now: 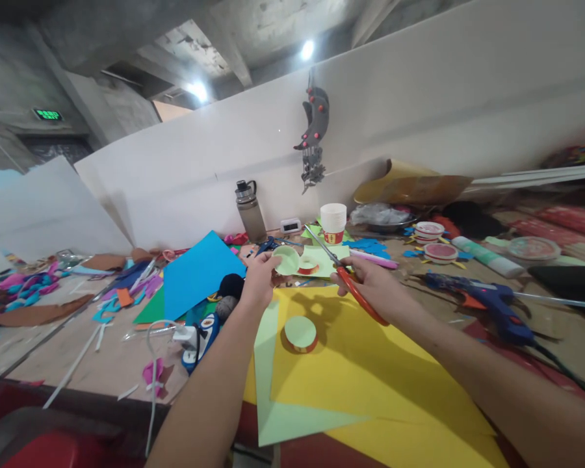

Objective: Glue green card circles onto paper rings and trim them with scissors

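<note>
My left hand [260,279] is closed on a pale green paper disc [287,260], held by its left edge between thumb and fingers. In my right hand [368,281] is a pair of scissors [361,299] with orange-red handles. Their blades point up and left, a little to the right of the disc and apart from it. Beyond the hands lies a pale green paper sheet [329,261] with a small red-rimmed cup piece [308,264] at its left side. Below them a second pale green disc [300,332], with a red rim under it, rests on yellow paper [351,370].
White paper cups [333,220] stand stacked behind the scissors, near a grey bottle [251,211]. At right lies a blue glue gun [487,305] with its cable. A power strip [201,341] with a white plug sits left of my left forearm, by blue sheets [202,273].
</note>
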`<state>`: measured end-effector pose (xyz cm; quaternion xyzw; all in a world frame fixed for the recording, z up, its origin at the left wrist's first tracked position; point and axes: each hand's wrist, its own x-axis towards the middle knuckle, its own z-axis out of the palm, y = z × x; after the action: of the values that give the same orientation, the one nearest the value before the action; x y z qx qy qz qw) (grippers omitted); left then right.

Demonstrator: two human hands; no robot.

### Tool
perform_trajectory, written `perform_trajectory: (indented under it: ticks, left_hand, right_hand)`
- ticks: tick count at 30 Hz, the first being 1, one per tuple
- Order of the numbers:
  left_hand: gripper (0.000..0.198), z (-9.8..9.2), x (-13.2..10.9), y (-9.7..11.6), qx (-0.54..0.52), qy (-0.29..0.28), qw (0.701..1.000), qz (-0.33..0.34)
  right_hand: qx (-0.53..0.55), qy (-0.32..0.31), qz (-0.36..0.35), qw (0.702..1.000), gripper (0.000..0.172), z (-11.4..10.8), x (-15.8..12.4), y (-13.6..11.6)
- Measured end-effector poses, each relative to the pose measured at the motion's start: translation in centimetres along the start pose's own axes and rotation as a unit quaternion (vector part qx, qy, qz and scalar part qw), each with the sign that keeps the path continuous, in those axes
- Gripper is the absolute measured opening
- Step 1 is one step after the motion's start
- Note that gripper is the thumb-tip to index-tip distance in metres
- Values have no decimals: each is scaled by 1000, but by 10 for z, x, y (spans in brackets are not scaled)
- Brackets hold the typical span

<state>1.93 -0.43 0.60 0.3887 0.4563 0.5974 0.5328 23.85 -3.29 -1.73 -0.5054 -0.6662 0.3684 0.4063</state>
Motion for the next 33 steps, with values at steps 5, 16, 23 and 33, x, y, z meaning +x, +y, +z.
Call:
perform_trajectory:
  ticks: [5,16,23,33]
  left_hand:
    - [16,-4,7,-1,-49,15,999,-4]
    - [21,-7,10,-2,-86,26,996,3]
    - [16,-1,4,-5,-117,-7,993,2]
    - [35,19,-11,-3,-221,-37,969,-104]
  right_hand:
    - [-75,-16,-13,997,41,0,-3,-6]
    - [-336,-71,-21,939,28,-1,-8,1]
    - [-179,-30,-18,983,36,2,-7,-5]
    - [131,-55,58,988,40,13,-6,-4]
